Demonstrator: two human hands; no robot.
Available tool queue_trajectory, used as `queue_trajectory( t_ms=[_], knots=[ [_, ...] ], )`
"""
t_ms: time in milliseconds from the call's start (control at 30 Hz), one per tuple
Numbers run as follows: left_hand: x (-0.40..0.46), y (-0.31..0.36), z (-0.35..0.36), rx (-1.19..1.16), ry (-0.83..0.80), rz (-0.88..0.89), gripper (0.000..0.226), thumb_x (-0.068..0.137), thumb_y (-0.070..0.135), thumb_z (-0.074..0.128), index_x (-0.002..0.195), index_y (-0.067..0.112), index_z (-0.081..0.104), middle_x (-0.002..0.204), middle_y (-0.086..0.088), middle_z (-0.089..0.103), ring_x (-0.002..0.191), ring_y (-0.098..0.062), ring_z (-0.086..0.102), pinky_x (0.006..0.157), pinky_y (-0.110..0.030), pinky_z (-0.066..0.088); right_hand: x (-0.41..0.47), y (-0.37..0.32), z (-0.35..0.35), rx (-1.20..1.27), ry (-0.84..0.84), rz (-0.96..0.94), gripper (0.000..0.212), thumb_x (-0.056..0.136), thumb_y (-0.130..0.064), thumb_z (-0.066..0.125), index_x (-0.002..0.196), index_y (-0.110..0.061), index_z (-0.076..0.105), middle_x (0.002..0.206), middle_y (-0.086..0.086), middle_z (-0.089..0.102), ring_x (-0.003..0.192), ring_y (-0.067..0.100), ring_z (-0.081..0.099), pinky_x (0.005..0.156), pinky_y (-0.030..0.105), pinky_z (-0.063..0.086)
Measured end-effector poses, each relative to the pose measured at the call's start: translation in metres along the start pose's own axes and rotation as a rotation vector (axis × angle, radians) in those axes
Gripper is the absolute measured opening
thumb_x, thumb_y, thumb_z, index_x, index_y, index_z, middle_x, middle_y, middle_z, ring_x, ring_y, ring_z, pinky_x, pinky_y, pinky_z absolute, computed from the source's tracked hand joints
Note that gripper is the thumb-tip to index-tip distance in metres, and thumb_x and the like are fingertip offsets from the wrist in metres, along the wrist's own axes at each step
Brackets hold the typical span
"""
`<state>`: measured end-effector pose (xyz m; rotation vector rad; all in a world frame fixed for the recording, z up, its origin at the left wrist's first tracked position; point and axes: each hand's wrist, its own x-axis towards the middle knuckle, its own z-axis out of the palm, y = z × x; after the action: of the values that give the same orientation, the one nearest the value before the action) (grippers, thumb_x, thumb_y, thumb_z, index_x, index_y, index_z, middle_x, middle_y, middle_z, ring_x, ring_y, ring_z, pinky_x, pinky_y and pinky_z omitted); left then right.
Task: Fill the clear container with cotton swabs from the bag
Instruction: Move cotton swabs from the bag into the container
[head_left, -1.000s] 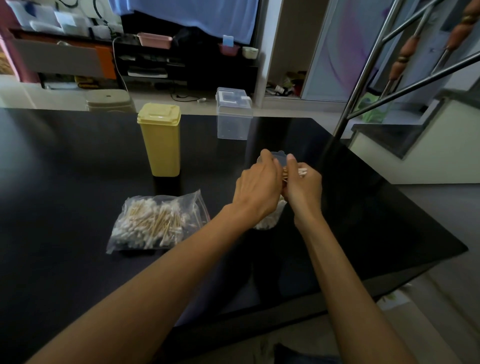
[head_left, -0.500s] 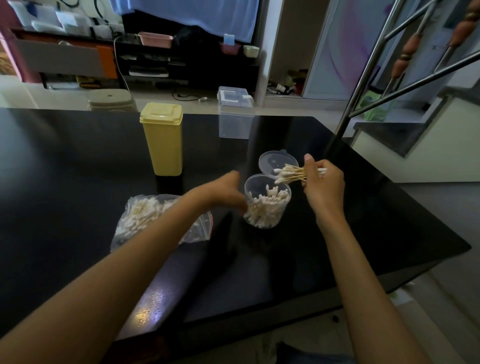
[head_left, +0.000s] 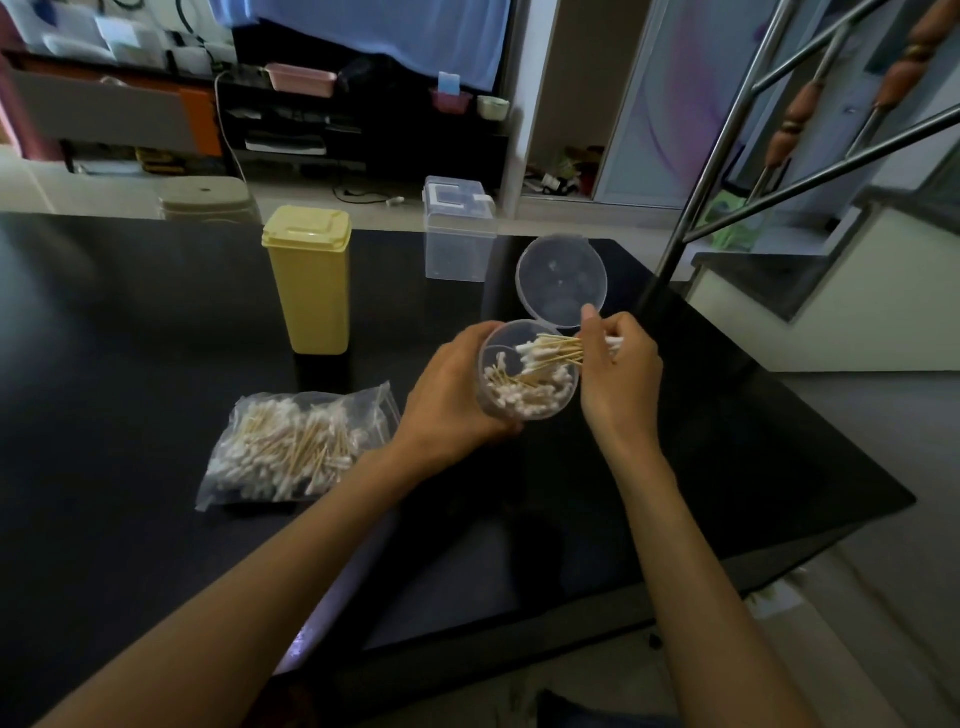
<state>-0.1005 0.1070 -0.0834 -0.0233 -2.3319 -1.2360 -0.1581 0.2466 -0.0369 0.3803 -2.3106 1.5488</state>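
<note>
The left hand (head_left: 452, 395), which half a second ago was reaching back toward the bag of cotton swabs (head_left: 296, 444), now wraps the round clear container (head_left: 527, 376) and tips its mouth toward the person above the black bench (head_left: 130, 338). The right hand (head_left: 618, 364) pinches a bundle of cotton swabs (head_left: 550, 351) with the tips now over the rim, so this handful looks ready to drop in. The hinged lid (head_left: 561, 280) stands open behind. The container looks partly filled; the bag still holds many.

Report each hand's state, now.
Left hand: closed around the clear container, tilting it.
Right hand: closed on a bunch of cotton swabs at the container's mouth.
</note>
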Motion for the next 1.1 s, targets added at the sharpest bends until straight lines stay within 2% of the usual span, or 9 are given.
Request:
queue_trajectory(
  t_ms=[100,267,433,600,667,767,833,1000,1100],
  knots=[
    [-0.004,0.005,-0.001,0.094,0.064,0.068,0.090,0.057,0.036,0.086,0.134,0.024,0.041,0.129,0.005,0.052,0.117,-0.012,0.047,0.096,-0.037,0.045,-0.011,-0.006,0.005,-0.081,0.002,-0.174,0.024,0.098,-0.035,0.044,0.085,-0.015,0.049,0.071,-0.010,0.057,0.062,0.001,0.060,0.048,0.009,0.046],
    [-0.005,0.014,-0.002,0.116,0.056,0.123,0.086,0.059,0.046,0.080,0.134,0.022,0.043,0.128,0.002,0.053,0.116,-0.013,0.047,0.094,-0.034,0.045,-0.019,-0.008,0.015,-0.173,-0.044,-0.372,0.019,0.097,-0.035,0.042,0.086,-0.020,0.044,0.080,-0.004,0.060,0.067,0.007,0.062,0.054,0.014,0.048],
    [-0.005,0.015,-0.004,0.140,0.047,0.145,0.086,0.061,0.050,0.077,0.134,0.022,0.041,0.128,0.002,0.053,0.114,-0.012,0.048,0.091,-0.032,0.045,-0.019,-0.006,0.025,-0.148,-0.144,-0.332,0.016,0.098,-0.036,0.041,0.090,-0.022,0.043,0.093,0.002,0.062,0.082,0.014,0.063,0.071,0.029,0.056],
    [-0.002,0.011,-0.007,0.177,0.062,0.127,0.084,0.061,0.049,0.079,0.132,0.022,0.043,0.125,0.003,0.054,0.109,-0.014,0.048,0.087,-0.033,0.046,-0.025,-0.014,0.023,0.013,-0.378,-0.081,0.021,0.101,-0.034,0.029,0.107,-0.023,0.045,0.107,0.002,0.055,0.099,0.015,0.058,0.091,0.037,0.051],
    [-0.001,0.009,-0.009,0.193,0.072,0.109,0.085,0.061,0.046,0.082,0.132,0.024,0.043,0.125,0.004,0.054,0.109,-0.013,0.047,0.086,-0.032,0.045,-0.026,-0.017,0.020,0.002,-0.476,-0.043,0.021,0.103,-0.031,0.026,0.105,-0.024,0.046,0.105,0.001,0.055,0.096,0.011,0.057,0.092,0.034,0.049],
    [-0.001,0.009,-0.012,0.217,0.081,0.094,0.086,0.060,0.043,0.084,0.132,0.022,0.043,0.125,0.003,0.054,0.109,-0.013,0.048,0.085,-0.028,0.042,-0.021,-0.019,0.016,-0.205,-0.580,-0.100,0.028,0.102,-0.027,0.031,0.113,-0.014,0.053,0.112,0.004,0.056,0.097,0.009,0.054,0.092,0.028,0.047],
    [0.000,0.009,-0.014,0.224,0.084,0.099,0.088,0.058,0.042,0.086,0.132,0.020,0.044,0.125,0.002,0.055,0.109,-0.014,0.049,0.085,-0.028,0.043,-0.017,-0.023,0.013,-0.265,-0.617,-0.131,0.028,0.100,-0.028,0.038,0.114,-0.013,0.058,0.118,0.006,0.059,0.099,0.008,0.055,0.093,0.030,0.048],
    [0.002,0.011,-0.014,0.227,0.052,0.092,0.089,0.057,0.045,0.086,0.131,0.019,0.045,0.125,0.001,0.056,0.110,-0.015,0.052,0.090,-0.036,0.048,-0.011,-0.030,0.000,-0.433,-0.667,-0.269,0.025,0.096,-0.023,0.050,0.112,-0.013,0.066,0.109,0.004,0.065,0.081,0.000,0.053,0.079,0.018,0.044],
    [0.002,0.010,-0.013,0.230,0.034,0.092,0.088,0.058,0.043,0.086,0.132,0.019,0.044,0.126,0.000,0.056,0.111,-0.016,0.052,0.092,-0.038,0.048,-0.010,-0.031,0.002,-0.488,-0.690,-0.257,0.026,0.096,-0.026,0.049,0.112,-0.014,0.066,0.112,0.002,0.061,0.085,0.001,0.050,0.082,0.020,0.042]
  ],
)
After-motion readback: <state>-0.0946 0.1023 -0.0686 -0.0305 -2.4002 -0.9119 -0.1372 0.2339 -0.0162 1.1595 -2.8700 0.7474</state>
